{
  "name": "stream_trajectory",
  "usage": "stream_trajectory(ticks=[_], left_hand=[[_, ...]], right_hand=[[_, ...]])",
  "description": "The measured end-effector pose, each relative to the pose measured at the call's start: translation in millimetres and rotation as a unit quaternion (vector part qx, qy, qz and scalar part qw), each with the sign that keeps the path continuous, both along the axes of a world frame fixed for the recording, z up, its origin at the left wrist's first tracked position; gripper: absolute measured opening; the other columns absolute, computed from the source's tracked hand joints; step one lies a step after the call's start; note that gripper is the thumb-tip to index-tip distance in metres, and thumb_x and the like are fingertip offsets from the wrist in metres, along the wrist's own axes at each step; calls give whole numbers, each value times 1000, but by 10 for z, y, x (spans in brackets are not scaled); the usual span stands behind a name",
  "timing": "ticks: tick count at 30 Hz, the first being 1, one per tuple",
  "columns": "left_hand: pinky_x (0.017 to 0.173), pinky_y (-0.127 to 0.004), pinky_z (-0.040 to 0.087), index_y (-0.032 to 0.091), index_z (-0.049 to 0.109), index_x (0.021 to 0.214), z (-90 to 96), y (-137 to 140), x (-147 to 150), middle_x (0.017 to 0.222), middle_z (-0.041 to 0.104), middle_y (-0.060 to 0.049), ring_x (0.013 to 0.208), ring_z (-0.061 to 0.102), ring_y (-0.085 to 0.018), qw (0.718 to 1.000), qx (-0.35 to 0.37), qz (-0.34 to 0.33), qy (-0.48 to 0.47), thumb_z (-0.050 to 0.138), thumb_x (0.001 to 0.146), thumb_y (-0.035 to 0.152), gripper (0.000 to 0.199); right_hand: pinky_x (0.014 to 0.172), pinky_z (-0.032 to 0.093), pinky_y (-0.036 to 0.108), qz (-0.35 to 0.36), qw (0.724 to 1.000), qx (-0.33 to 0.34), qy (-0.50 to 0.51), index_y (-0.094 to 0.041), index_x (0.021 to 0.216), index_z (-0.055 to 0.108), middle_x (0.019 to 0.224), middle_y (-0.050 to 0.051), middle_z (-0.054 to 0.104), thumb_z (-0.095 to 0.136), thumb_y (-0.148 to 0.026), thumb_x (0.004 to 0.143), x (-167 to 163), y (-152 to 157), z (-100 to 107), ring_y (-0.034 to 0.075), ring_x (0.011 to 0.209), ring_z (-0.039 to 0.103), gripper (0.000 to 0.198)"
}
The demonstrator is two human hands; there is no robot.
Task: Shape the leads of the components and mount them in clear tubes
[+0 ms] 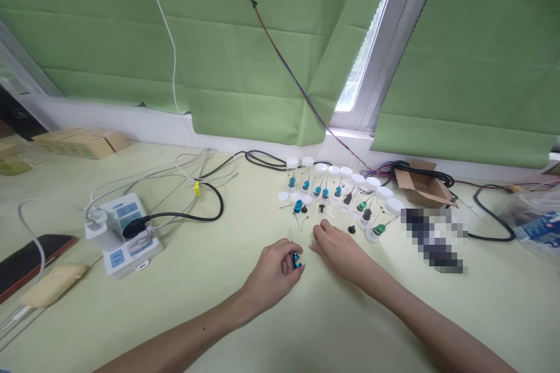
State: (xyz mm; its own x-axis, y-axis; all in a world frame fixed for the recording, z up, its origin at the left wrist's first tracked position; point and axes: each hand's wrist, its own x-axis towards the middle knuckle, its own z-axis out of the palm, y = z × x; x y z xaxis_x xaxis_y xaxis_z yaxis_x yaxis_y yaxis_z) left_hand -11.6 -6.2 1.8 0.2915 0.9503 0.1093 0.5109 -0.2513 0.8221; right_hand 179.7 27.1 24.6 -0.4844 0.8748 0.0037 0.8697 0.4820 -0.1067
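Note:
My left hand is closed around a small shiny blue part, from which a thin metal rod seems to stick up. To its right, my right hand rests low over the table with curled fingers, and whatever its fingertips pinch is hidden. Just beyond both hands lie a loose blue part, a bent thin wire, a small black piece and another black piece. Behind them stand several clear tubes with white caps, holding blue, green or dark parts with thin rods.
A white power strip with plugs and cables sits left, near a phone and a cream-coloured object. Black cables run along the wall. An open cardboard box and a plastic bag lie right.

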Motion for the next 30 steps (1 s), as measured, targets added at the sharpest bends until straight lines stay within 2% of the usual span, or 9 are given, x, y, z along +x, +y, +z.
stream_trajectory(ticks=[7, 13, 18, 22, 25, 27, 30], left_hand=[[59, -25, 45, 20, 67, 95, 0, 14, -5, 76, 59, 1, 59, 50, -12, 1000, 2, -2, 6, 62, 80, 21, 16], [59, -26, 44, 20, 67, 94, 1, 27, 3, 77, 59, 0, 58, 49, -12, 1000, 7, 1, 16, 62, 81, 23, 15], [58, -25, 44, 20, 67, 95, -2, 11, -9, 77, 59, 0, 58, 49, -12, 1000, 3, -2, 11, 62, 81, 23, 16], [57, -25, 43, 20, 67, 96, -6, 13, -16, 77, 59, 1, 59, 49, -12, 1000, 4, -3, 11, 62, 81, 23, 16], [57, -25, 43, 20, 68, 96, -9, 20, -13, 74, 57, 1, 59, 49, -12, 1000, 6, -1, 13, 62, 81, 23, 16], [57, -25, 42, 20, 67, 95, -11, 23, -10, 73, 56, 2, 58, 49, -12, 1000, 5, 1, 12, 62, 80, 22, 17], [56, -25, 42, 20, 67, 96, -15, 24, -8, 71, 55, 2, 58, 49, -12, 1000, 7, -2, 13, 60, 80, 22, 17]], right_hand=[[58, 34, 28, 5, 1000, 5, -13, -17, 96, 53, 100, 10, 59, 43, -11, 99, -35, -32, -30, 22, 80, 61, 12], [57, 34, 29, -4, 999, 0, -47, -16, 97, 53, 102, 12, 59, 38, 7, 88, -85, -66, 21, 24, 82, 59, 29], [57, 33, 29, -8, 1000, 1, -27, -16, 95, 52, 100, 10, 58, 36, 6, 86, -76, -82, 48, 22, 79, 58, 28], [56, 34, 28, -7, 999, 20, 49, -17, 90, 49, 96, 8, 56, 36, -2, 93, -71, -85, 55, 19, 70, 54, 20], [57, 36, 28, 6, 989, 36, 147, -18, 92, 47, 93, 6, 56, 35, -8, 96, -92, -95, 37, 17, 65, 51, 16], [58, 38, 28, 31, 971, 60, 230, -19, 95, 46, 92, 5, 55, 34, -10, 98, -119, -111, -3, 17, 66, 51, 15], [63, 43, 28, 80, 917, 111, 375, -20, 96, 46, 87, 4, 54, 34, -12, 99, -175, -154, -112, 17, 70, 52, 14]])
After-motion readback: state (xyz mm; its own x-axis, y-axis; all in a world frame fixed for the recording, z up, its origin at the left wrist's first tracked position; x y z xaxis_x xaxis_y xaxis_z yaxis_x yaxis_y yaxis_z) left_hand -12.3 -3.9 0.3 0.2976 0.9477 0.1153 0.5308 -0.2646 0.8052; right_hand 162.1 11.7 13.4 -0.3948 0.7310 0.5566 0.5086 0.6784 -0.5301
